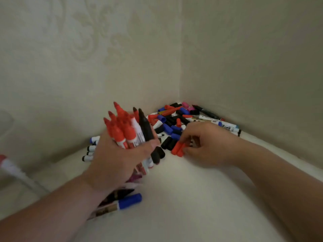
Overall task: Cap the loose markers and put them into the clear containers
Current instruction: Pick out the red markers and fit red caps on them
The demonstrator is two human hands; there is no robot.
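Pale wallpaper (87, 41) with a faint raised pattern covers two walls that meet in a corner, and a white desk (192, 198) runs into that corner.

The left hand (115, 159) is raised above the desk, its grip wrapped tight round a bundle of uncapped markers (127, 133). They stand tips up, most of them red-tipped, with one black marker on the bundle's right edge. Their barrels stick out below the palm toward the wrist.

The right hand (208, 144) is low over the desk, just to the right of the bundle. Its grip pinches red caps (178, 149) between thumb and fingertips. At least two show, but the blur hides the exact count and whether they touch the desk. They sit at the near edge of a heap of loose caps (171, 123), black, blue, red and pink, piled into the corner.

Beyond the right hand, several white-barrelled markers (223, 124) lie along the foot of the right wall. Behind the left hand, black-capped markers (88, 152) lie side by side near the left wall. A blue-capped marker (130, 200) lies on the desk, partly under the left forearm. At the far left edge a blurred red-capped marker (7, 165) leans at a tilt, and I cannot tell what holds it.
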